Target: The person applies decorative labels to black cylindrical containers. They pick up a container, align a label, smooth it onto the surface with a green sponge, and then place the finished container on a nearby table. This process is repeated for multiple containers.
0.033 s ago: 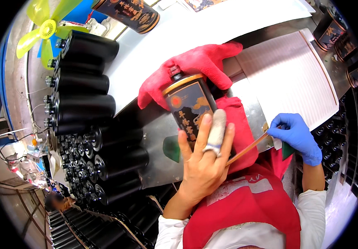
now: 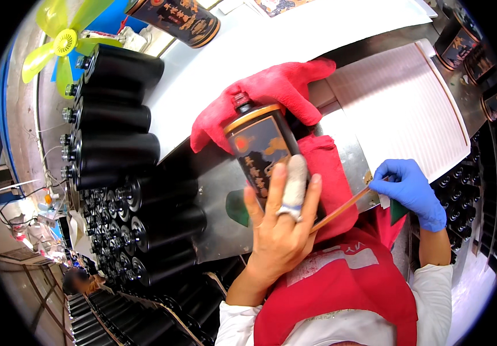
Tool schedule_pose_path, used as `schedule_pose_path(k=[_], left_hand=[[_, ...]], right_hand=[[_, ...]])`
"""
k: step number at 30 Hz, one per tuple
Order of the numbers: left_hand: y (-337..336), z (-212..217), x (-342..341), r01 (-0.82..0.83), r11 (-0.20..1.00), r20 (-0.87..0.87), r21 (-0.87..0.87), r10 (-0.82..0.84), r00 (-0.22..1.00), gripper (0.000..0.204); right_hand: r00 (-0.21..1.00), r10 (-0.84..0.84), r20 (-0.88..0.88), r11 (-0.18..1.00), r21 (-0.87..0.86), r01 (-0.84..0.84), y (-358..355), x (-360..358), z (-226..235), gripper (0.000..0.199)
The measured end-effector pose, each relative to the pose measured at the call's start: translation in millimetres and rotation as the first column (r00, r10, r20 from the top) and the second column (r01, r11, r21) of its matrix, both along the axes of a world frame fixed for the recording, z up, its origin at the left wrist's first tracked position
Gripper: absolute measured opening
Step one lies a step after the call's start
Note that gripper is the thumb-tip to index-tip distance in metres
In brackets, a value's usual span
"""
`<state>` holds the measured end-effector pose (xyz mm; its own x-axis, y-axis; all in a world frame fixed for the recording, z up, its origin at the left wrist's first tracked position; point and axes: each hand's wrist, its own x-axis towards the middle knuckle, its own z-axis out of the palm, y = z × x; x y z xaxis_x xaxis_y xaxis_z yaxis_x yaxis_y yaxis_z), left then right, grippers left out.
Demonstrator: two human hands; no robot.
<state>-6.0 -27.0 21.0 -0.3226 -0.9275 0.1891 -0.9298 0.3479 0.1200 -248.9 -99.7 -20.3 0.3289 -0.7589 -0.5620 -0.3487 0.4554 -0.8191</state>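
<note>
The person wears a bright red apron [image 2: 352, 294] over a white shirt [image 2: 433, 294] whose loose, creased sleeves [image 2: 238, 323] stop short of the wrists. Across the apron sits a pale patch [image 2: 332, 266] with red lettering near it, too skewed to read from here. A thin blue glove [image 2: 413, 199], wrinkled at the cuff, covers the right hand [image 2: 403, 181]; the left hand [image 2: 279, 230] has one finger in an off-white sheath [image 2: 296, 181], banded at its base.

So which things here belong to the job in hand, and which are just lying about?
In the job:
- decorated black bottle, under the left hand
- thin amber strip, one end pinched by the gloved right hand
- red cloth, by the bottle

Apparently just lying about:
- yellow-green fan
- plain black bottles, stacked at left
</note>
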Motion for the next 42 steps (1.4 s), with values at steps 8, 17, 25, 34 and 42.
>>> schedule_pose_path(k=[8,17,25,34,42], left_hand=[[46.9,-80.5,47.1,-0.081,0.996,-0.738,-0.031,0.032,0.674,0.114],[18.6,-17.9,17.1,-0.052,0.998,-0.417,-0.038,0.031,0.908,0.104],[29.6,-51.1,32.3,-0.069,0.997,-0.588,-0.044,0.030,0.808,0.112],[25.1,-41.5,29.0,-0.051,0.999,-0.761,0.008,0.039,0.648,0.119],[14.6,-22.7,20.1,-0.034,0.999,-0.495,-0.041,0.009,0.869,0.101]], right_hand=[[0.954,0.182,0.239,0.983,-0.080,-0.167,16.7,37.3,22.5,0.011],[0.959,0.170,0.225,0.985,-0.046,-0.163,18.9,43.5,23.2,0.012],[0.927,0.291,0.235,0.951,-0.176,-0.254,24.3,64.7,27.3,0.014],[0.950,0.283,0.129,0.934,-0.263,-0.243,31.5,71.0,43.4,0.013],[0.960,0.254,0.121,0.955,-0.187,-0.229,27.1,70.6,38.3,0.015]])
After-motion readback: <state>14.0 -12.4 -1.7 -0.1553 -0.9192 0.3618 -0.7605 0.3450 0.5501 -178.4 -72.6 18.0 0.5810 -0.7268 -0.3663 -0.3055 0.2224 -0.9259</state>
